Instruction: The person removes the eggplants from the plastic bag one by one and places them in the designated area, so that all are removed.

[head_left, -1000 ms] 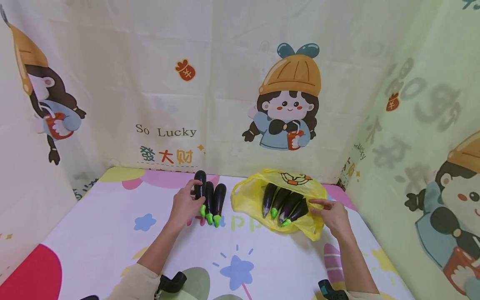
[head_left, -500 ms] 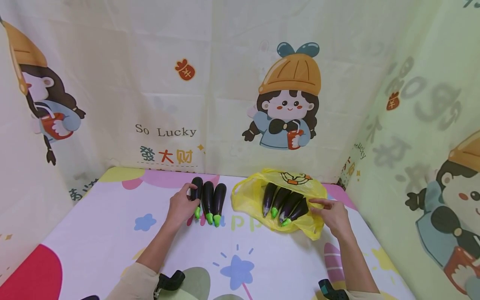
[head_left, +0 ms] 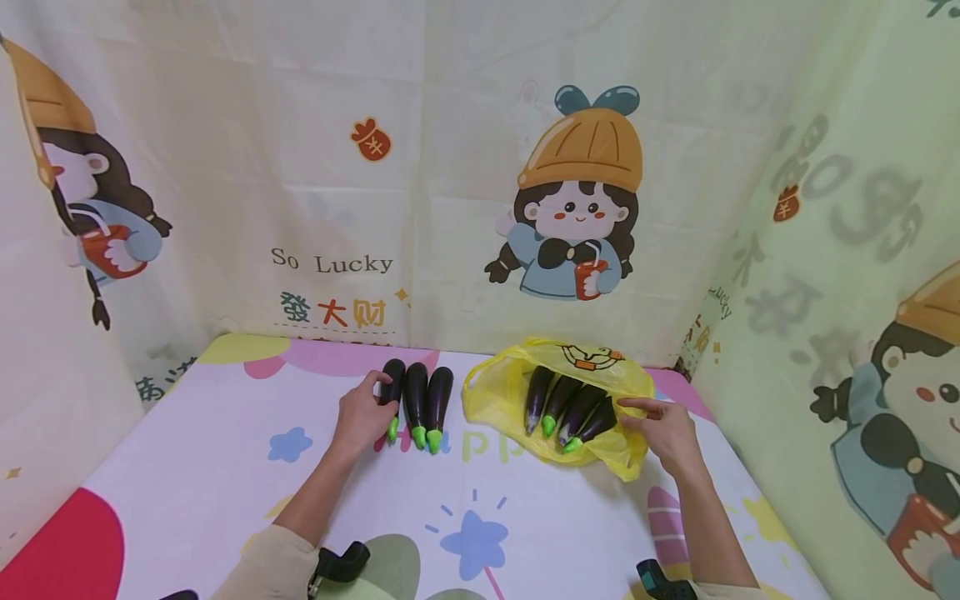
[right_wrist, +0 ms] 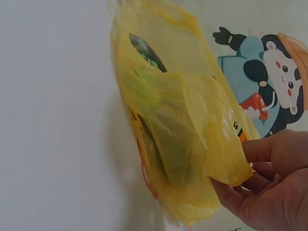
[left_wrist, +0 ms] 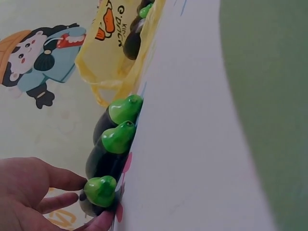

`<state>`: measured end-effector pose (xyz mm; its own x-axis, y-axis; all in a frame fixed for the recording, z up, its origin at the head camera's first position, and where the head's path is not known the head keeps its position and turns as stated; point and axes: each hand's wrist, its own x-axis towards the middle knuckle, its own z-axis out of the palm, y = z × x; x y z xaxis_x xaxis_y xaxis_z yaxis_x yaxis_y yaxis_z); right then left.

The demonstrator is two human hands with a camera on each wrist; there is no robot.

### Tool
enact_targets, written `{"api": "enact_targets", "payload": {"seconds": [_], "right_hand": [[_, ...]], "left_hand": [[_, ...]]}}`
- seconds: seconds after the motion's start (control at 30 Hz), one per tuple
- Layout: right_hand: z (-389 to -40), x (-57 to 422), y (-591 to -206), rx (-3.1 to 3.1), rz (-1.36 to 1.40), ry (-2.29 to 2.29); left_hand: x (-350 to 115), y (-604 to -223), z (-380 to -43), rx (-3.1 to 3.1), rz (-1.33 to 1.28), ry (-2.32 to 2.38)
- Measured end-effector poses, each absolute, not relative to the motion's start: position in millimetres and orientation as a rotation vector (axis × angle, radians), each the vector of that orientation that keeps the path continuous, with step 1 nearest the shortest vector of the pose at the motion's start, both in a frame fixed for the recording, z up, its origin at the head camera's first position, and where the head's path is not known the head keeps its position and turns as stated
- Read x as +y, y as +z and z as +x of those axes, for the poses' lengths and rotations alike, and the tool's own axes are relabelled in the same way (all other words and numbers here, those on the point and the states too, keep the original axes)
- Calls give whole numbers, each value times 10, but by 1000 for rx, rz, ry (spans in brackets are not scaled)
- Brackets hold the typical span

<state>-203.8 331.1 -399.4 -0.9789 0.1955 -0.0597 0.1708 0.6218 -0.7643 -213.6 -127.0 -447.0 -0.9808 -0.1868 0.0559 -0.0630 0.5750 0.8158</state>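
My left hand [head_left: 362,417] holds a dark purple eggplant [head_left: 392,381] by its side, thumb and fingers on either side of it. This eggplant lies leftmost in a row beside two others, a middle eggplant [head_left: 416,394] and a right eggplant [head_left: 440,396]. Their green stem ends point toward me; in the left wrist view, the held one's green cap [left_wrist: 100,191] sits between my fingers. To the right, a yellow plastic bag [head_left: 487,393] lies with its mouth toward me and several eggplants [head_left: 558,403] inside. My right hand [head_left: 670,431] pinches the bag's right edge, as the right wrist view shows.
A white table cover [head_left: 225,450] with printed shapes lies under everything. Behind the table hangs a cream cloth [head_left: 450,208] with cartoon prints, and a side cloth [head_left: 795,275] hangs on the right, close to the table's edge.
My left hand has moved the leftmost eggplant a little left and down beside the other two, where it now lies lower. The right hand and the bag have stayed in place.
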Motion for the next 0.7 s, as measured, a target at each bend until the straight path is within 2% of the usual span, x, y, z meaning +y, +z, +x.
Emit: {"api": "enact_targets", "payload": {"seconds": [0.7], "right_hand": [[-2047,3296,-4018,-2813,-308,1368]], "left_hand": [[-1250,-4492,-2146,-2682,202,-1334]]}}
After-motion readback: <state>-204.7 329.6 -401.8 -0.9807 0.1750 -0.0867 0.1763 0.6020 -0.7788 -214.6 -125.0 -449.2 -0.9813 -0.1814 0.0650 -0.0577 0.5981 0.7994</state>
